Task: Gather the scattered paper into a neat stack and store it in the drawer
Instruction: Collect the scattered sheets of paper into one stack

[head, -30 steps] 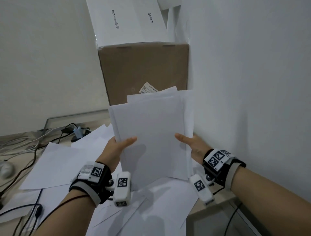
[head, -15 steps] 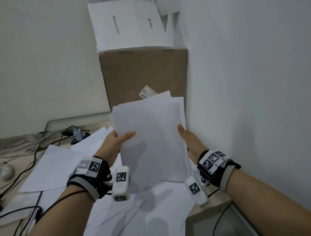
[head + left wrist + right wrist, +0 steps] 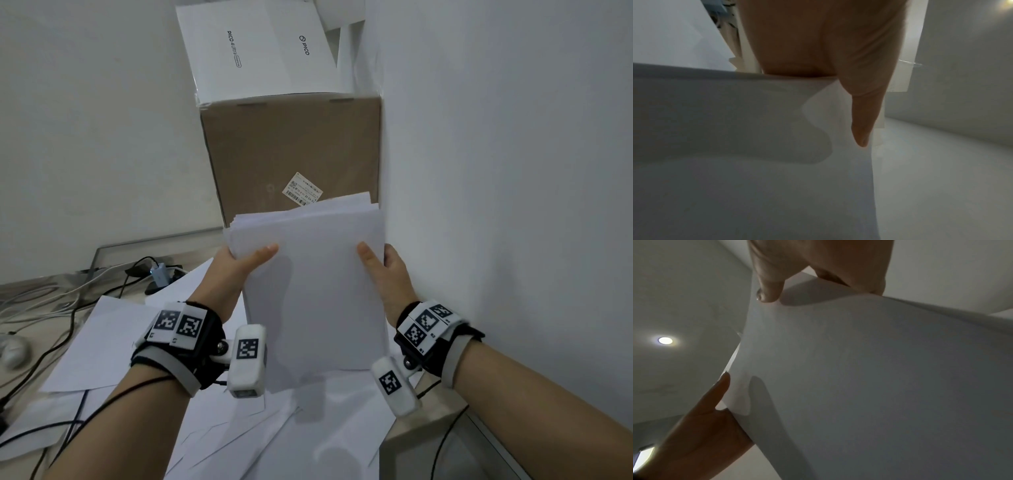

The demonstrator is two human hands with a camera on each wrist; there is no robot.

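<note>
A stack of white paper (image 3: 318,274) stands on end above the desk, held between both hands. My left hand (image 3: 239,263) grips its left edge, thumb across the front sheet. My right hand (image 3: 383,267) grips the right edge the same way, thumb on the front. The top edges of the sheets are still slightly fanned. In the left wrist view the thumb lies on the paper stack (image 3: 756,146); in the right wrist view the right thumb and the left hand's fingers sit on the paper stack (image 3: 859,369). More loose sheets (image 3: 102,342) lie on the desk below. No drawer is in view.
A brown cardboard box (image 3: 291,154) with a white box (image 3: 260,48) on top stands right behind the stack. A white wall (image 3: 496,171) is close on the right. Cables (image 3: 51,308) and a charger (image 3: 159,274) lie at the left on the desk.
The two hands have drawn closer together and the fanned sheets have been squared into a narrower, tidier stack. The stack has tipped slightly toward the box.
</note>
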